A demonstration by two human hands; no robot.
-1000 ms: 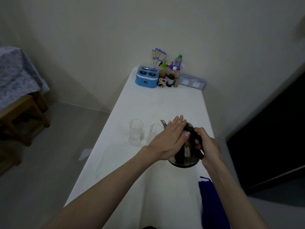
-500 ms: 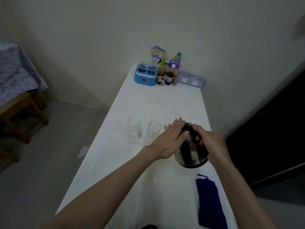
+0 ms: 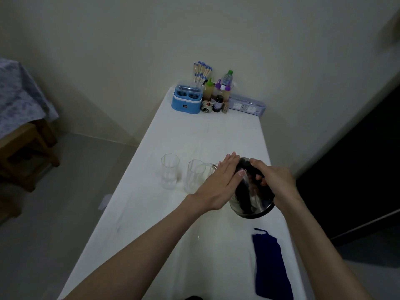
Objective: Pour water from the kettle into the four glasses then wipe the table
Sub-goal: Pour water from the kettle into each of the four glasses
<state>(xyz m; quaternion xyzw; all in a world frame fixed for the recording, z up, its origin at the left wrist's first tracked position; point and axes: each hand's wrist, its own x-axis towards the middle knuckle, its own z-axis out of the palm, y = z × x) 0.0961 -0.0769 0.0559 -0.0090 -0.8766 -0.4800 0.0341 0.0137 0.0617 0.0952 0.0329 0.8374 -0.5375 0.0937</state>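
Three glasses show on the table point(image 3: 216, 135): one glass point(image 3: 170, 174) standing alone well beyond the left fingertips, a second glass point(image 3: 194, 179) nearer them, and a third glass point(image 3: 207, 169) right behind the second, half hidden by the left hand point(image 3: 218, 187); a fourth may be behind the hand, but the view does not settle it. There is one kettle point(image 3: 251, 198), one blue cloth point(image 3: 270, 265) and two bare hands. The left hand lies flat with its fingers pressed together, palm resting on the kettle's lid side, fingertips pointing away from the person. The right hand point(image 3: 275, 180) has its fingers curled tight around the kettle's black handle. The kettle is tilted, base lifted toward the person, its spout point(image 3: 214, 166) at the rim of the third glass, just past the left fingertips. Compared with a second ago, the kettle has tipped further and swung toward the glasses, and the cloth now shows more fully below the right wrist. The table is long, narrow and white, running away from the person to a pale wall, where a blue box point(image 3: 186, 100), a cluster of bottles point(image 3: 218, 92), a bunch of blue-tipped sticks point(image 3: 201, 71) and a clear lidded box point(image 3: 246, 105) are gathered. The floor is grey; a wooden table with a patterned cover point(image 3: 19, 98) stands at far left, and a dark opening lies to the right.
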